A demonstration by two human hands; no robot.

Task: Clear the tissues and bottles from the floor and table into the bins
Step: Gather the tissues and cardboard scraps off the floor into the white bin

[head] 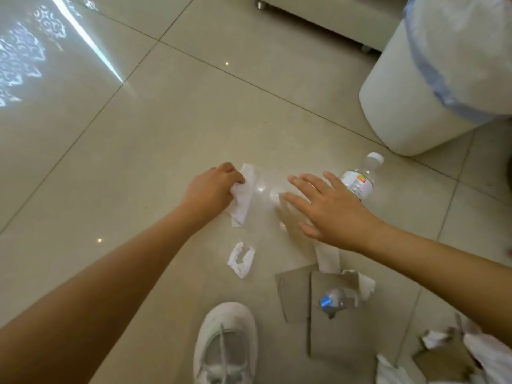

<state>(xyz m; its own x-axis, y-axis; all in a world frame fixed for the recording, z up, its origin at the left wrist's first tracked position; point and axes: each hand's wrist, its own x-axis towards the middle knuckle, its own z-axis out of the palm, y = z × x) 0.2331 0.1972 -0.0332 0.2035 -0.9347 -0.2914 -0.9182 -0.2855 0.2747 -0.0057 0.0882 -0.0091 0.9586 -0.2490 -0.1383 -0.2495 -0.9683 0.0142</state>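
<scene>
Tissue (243, 195) on the floor (138, 162) is what my left hand (213, 189) pinches, while my right hand (324, 209) spreads flat-fingered beside the water bottle (360, 181).

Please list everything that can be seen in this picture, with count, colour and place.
tissue held: 1, white, floor centre, in left grip
crumpled tissue: 1, white, floor below it
tissues: a few, white, lower right among the cardboard
bottle: 1, clear, white cap, lying beyond right hand
crushed bottle: 1, clear, blue label, on cardboard
cardboard pieces: several, brown, lower right
bin: 1, white, blue-edged liner, upper right
floor: beige tiles
shoe: 1, white, bottom centre
left hand: pinches the tissue
right hand: fingers spread, above floor
</scene>
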